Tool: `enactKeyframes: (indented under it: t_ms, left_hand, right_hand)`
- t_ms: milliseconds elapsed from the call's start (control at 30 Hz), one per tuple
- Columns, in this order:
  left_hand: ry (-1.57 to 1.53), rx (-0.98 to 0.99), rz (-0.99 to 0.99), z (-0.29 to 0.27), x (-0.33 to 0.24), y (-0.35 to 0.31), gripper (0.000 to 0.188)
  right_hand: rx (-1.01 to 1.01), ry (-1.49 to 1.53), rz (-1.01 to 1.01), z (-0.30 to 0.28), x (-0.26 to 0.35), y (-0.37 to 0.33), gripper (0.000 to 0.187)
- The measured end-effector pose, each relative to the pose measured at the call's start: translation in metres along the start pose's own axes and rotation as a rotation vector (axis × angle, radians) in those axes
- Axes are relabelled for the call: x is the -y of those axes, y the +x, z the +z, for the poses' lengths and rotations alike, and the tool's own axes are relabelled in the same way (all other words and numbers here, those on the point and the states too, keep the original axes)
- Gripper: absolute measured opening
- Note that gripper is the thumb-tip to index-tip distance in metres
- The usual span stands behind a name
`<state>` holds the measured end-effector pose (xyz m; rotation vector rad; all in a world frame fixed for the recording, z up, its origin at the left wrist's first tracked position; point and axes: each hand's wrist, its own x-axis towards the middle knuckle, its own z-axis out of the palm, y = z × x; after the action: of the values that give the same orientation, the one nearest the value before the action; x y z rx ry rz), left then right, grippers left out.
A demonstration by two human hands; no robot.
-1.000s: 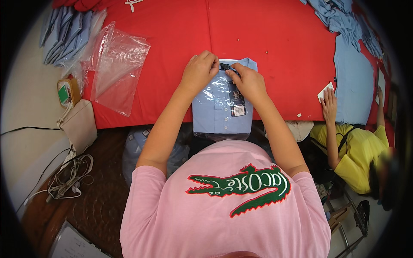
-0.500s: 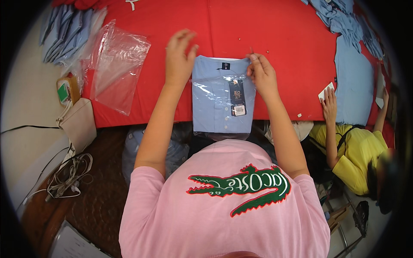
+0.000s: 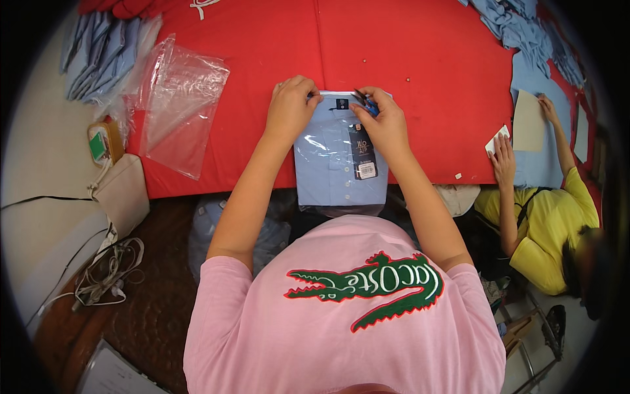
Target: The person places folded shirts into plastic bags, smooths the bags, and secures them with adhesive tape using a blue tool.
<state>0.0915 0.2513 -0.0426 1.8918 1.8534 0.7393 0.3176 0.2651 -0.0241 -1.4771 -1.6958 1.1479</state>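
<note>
A folded light-blue shirt (image 3: pixel 320 161) lies partly over the table's near edge, inside a clear plastic bag. It has a neck label, a row of small buttons and a dark hang tag (image 3: pixel 365 148) with a white sticker. My left hand (image 3: pixel 292 108) is closed at the top left corner of the shirt, fingers curled on its collar edge. At the opposite top corner my right hand (image 3: pixel 382 121) grips small blue-handled thread snips (image 3: pixel 369 104), dark blades pointing towards the collar. Its fingertips also lie against the bagged shirt. A white strip shows along the collar edge.
Empty clear bags (image 3: pixel 184 105) lie left on the red-covered table (image 3: pixel 433 125), beyond them stacked blue garments (image 3: pixel 102 52). At right a co-worker in a yellow top (image 3: pixel 545 230) holds a beige card (image 3: pixel 530 121) on blue cloth. Cables (image 3: pixel 108 272) hang lower left.
My left hand has come down onto the shirt's collar corner. My right hand has shifted slightly left and down, and the blue snips now show in it. The co-worker has laid a beige card on the cloth.
</note>
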Motion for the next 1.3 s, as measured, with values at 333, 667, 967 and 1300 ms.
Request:
enactKeyframes:
  t_ms: [333, 667, 967, 1300]
  left_hand:
    - [-0.187, -0.045, -0.045, 0.010, 0.016, -0.005, 0.018]
    - [-0.016, -0.036, -0.011, -0.004, 0.005, -0.010, 0.022]
    - [-0.191, 0.103, -0.091, -0.009, -0.008, -0.002, 0.010]
    - [-0.567, 0.320, -0.344, -0.010, -0.014, 0.008, 0.026]
  right_hand:
    - [0.070, -0.492, -0.351, 0.038, -0.010, 0.034, 0.019]
    - [-0.367, 0.108, 0.083, -0.077, -0.002, 0.063, 0.041]
    - [-0.109, 0.057, -0.038, -0.012, -0.002, 0.002, 0.029]
    - [-0.111, 0.072, -0.013, 0.009, -0.013, -0.003, 0.031]
